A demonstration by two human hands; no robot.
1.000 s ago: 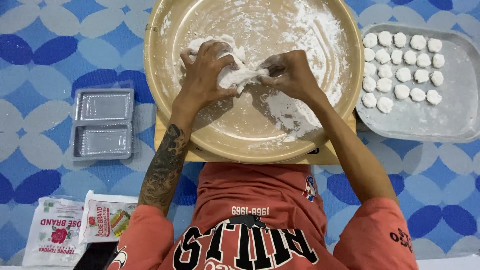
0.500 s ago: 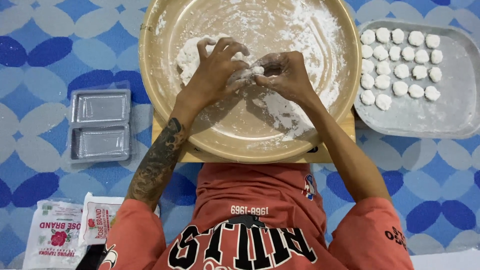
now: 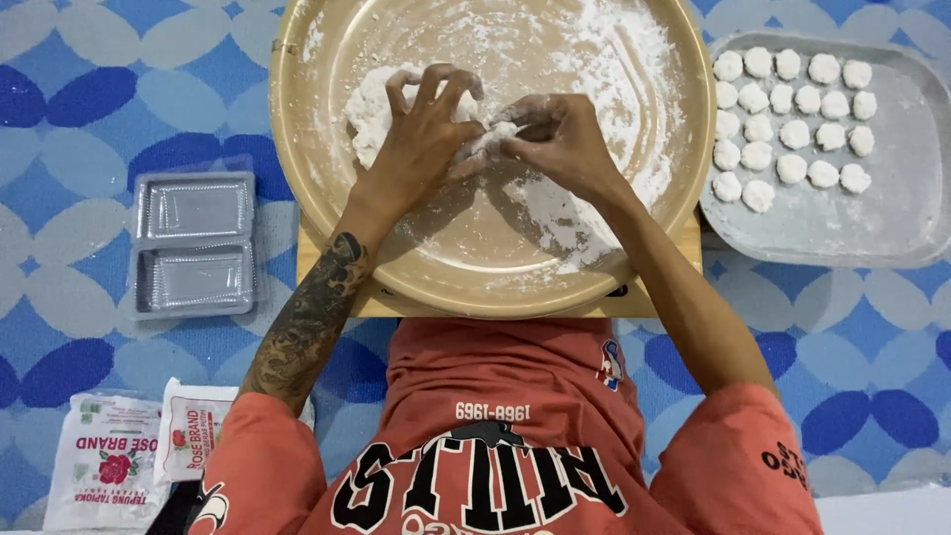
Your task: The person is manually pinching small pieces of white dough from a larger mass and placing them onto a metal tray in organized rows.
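A large round tan pan (image 3: 327, 228) dusted with white flour lies in front of me. A lump of white dough (image 3: 371, 109) rests in its upper left part. My left hand (image 3: 421, 134) sits over that lump with its fingers bent. My right hand (image 3: 560, 139) meets it at the fingertips. Both hands pinch a small piece of white dough (image 3: 487, 144) between them. My fingers are floury.
A grey metal tray (image 3: 892, 223) at the right holds several small white dough balls (image 3: 792, 129) in rows. A clear plastic two-compartment box (image 3: 193, 243) lies at the left. Two flour bags (image 3: 129, 451) lie at the lower left on a blue patterned mat (image 3: 79, 99). The pan rests on a wooden board (image 3: 337, 297).
Both hands have drawn closer together, from the pan's middle toward the dough lump, and now pinch a small piece off it. The view has shifted slightly.
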